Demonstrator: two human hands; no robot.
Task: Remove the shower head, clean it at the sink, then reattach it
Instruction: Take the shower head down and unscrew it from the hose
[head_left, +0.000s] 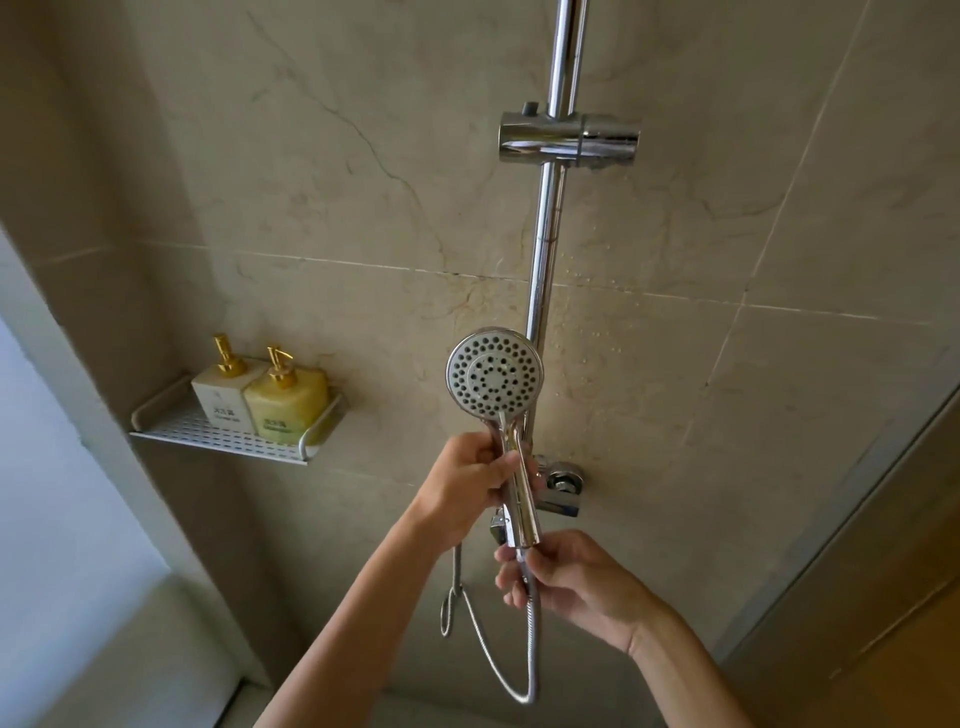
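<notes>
The chrome shower head (494, 372) is upright in front of the slide rail (546, 228), its round grey nozzle face turned toward me. My left hand (464, 483) grips the upper part of its handle. My right hand (561, 577) pinches the hose nut where the metal hose (531, 660) meets the handle's bottom end. The hose loops down and back up to the wall mixer (561, 486). The chrome holder (569, 137) on the rail stands empty above.
A white perforated shelf (218, 434) on the left wall carries two pump bottles, one white (221, 389) and one yellow (287, 402). Beige marble tiles surround the rail. A glass panel edge runs down the right side.
</notes>
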